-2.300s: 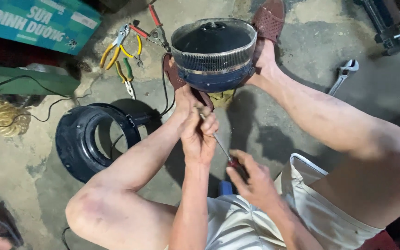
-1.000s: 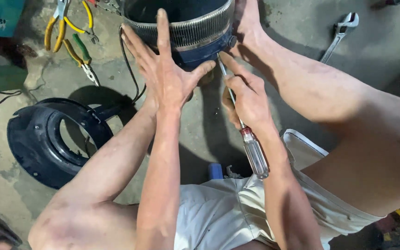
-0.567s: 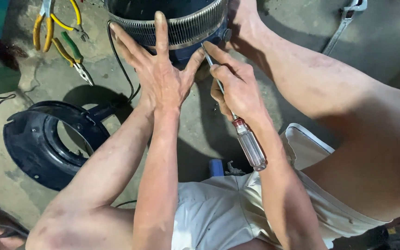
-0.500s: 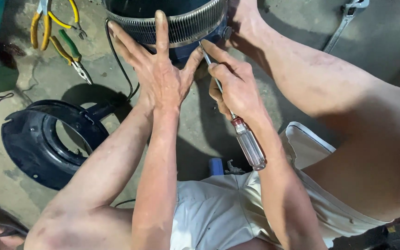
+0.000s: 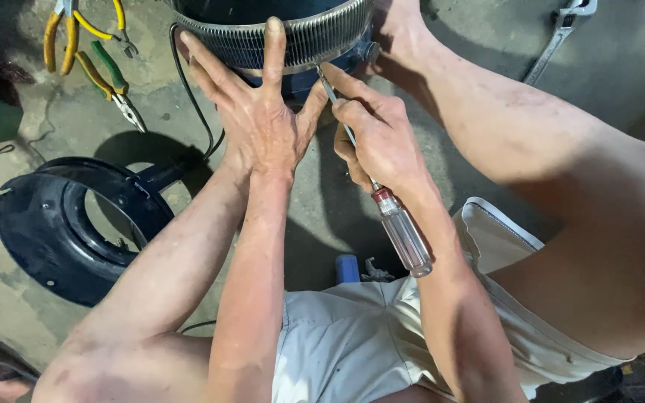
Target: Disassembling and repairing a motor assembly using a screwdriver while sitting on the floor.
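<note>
A round dark drum with a ribbed metal band (image 5: 315,33) stands on the concrete floor at the top of the view, partly cut off. My left hand (image 5: 259,112) lies flat against its side, fingers spread over the band. My right hand (image 5: 378,134) grips a screwdriver (image 5: 401,227) with a clear handle and red collar. Its thin shaft runs up to the drum's side just under the band, beside my left thumb. My right leg and foot reach past the drum on the right.
A dark blue ring-shaped housing (image 5: 54,231) lies on the floor at left. Yellow-handled and green-handled pliers (image 5: 95,52) lie at upper left. A black cable (image 5: 192,97) runs from the drum. A wrench (image 5: 558,37) lies at upper right. A small blue object (image 5: 347,267) sits between my legs.
The view has moved closer to the drum. My left hand went from the screwdriver area to lying flat on the drum, and my right hand brought the screwdriver tip up to the drum's side.
</note>
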